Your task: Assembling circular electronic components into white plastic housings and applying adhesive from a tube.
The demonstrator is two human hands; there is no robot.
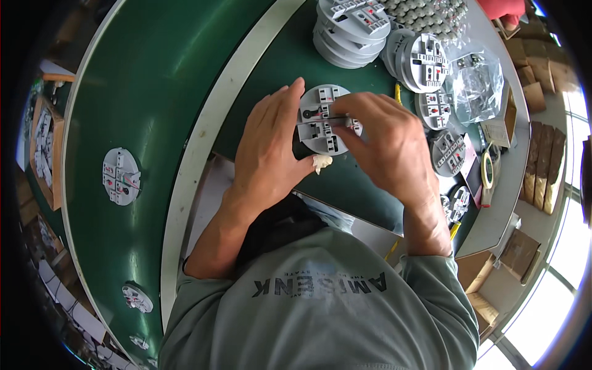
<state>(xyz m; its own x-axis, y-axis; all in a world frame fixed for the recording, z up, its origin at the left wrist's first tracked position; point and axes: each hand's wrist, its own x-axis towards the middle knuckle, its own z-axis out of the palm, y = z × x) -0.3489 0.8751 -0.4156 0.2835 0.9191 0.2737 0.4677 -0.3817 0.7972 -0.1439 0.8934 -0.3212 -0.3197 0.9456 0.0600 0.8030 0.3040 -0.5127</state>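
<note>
A round grey plastic disc [319, 147] with slotted blocks and small black and red parts lies on the green bench in front of me. Along its left edge rests my left hand [266, 148], fingers stretched out and thumb spread below the disc. Pale, crumpled wrapping [321, 163] covers that thumb's tip. From the right, my right hand [387, 137] reaches over the disc with thumb and forefinger pinched near its middle. Something thin and dark shows between those fingertips; its kind cannot be made out. The right hand hides the disc's right part.
Stacked grey discs [348, 46] stand at the back, beside another stack [425, 65]. Farther right lie a clear plastic bag [478, 86], more discs [448, 153] and a tape roll [487, 169]. Left of a pale rail, a green surface carries a disc [121, 177].
</note>
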